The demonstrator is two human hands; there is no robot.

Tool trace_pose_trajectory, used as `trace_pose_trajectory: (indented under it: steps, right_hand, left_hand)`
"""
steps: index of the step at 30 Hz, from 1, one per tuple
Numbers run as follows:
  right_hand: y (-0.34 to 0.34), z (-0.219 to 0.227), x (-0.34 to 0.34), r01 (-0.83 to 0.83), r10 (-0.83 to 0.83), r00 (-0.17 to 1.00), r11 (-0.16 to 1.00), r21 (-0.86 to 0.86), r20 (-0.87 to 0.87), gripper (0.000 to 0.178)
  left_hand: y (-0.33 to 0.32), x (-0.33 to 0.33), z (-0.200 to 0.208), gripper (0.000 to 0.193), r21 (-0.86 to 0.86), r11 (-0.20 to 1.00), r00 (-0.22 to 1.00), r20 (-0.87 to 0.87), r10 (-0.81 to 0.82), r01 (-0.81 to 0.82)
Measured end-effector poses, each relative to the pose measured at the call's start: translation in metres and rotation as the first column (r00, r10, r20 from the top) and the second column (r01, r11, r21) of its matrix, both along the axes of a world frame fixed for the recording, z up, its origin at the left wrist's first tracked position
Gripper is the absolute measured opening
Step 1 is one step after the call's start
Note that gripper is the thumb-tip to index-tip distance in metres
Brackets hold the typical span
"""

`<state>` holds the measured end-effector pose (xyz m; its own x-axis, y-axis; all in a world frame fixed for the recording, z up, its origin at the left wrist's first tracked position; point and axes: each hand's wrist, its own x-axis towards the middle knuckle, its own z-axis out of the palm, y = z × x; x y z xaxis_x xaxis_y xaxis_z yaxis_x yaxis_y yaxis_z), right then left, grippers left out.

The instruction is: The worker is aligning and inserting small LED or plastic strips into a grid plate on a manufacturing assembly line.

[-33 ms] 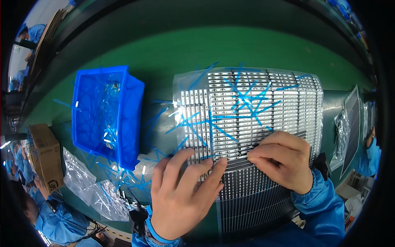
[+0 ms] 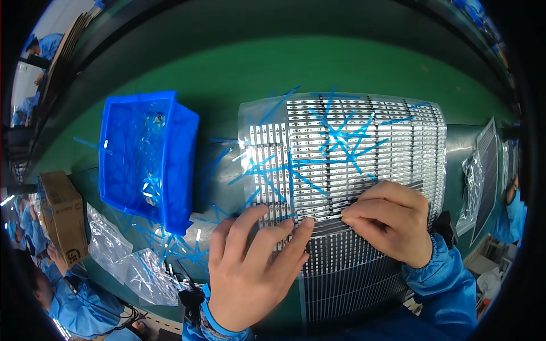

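Observation:
A wide sheet of white strips (image 2: 352, 153), marked with rows of small dark parts, lies on transparent film. My left hand (image 2: 253, 270) rests on its lower left part, fingers spread and holding nothing. My right hand (image 2: 392, 221) is closed in a pinch at the sheet's lower edge, thumb against forefinger. What sits between those fingertips is too small to make out. Just below the fingertips the white strips give way to a dark striped panel (image 2: 352, 284). Thin blue tape strips (image 2: 341, 136) lie scattered across the sheet.
Left of the sheet stands a blue plastic bin (image 2: 185, 165) with blue and shiny scraps inside. More blue strips (image 2: 176, 244) and transparent plastic bags (image 2: 151, 275) lie nearer me. A cardboard box (image 2: 62, 216) is at the far left. Dark panels (image 2: 483, 176) and crumpled film lie right. Co-workers sit beyond both sides.

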<state>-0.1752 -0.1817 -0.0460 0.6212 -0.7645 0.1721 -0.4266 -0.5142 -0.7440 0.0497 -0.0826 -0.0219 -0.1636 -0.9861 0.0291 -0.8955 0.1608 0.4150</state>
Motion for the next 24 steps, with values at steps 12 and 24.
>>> trace_pose_trajectory:
  steps: [12, 24]
  right_hand:
    - [0.000, -0.002, 0.000, 0.002, -0.001, 1.000, 1.000, -0.027, 0.026, 0.020]
    - [-0.002, -0.002, -0.001, 0.009, -0.010, 0.999, 1.000, 0.030, 0.053, 0.020]
  left_hand:
    - [0.002, -0.008, -0.004, 0.051, -0.049, 0.999, 0.997, 0.076, 0.028, -0.024]
    - [0.001, -0.014, -0.006, 0.053, -0.046, 0.998, 0.993, 0.106, 0.046, -0.041]
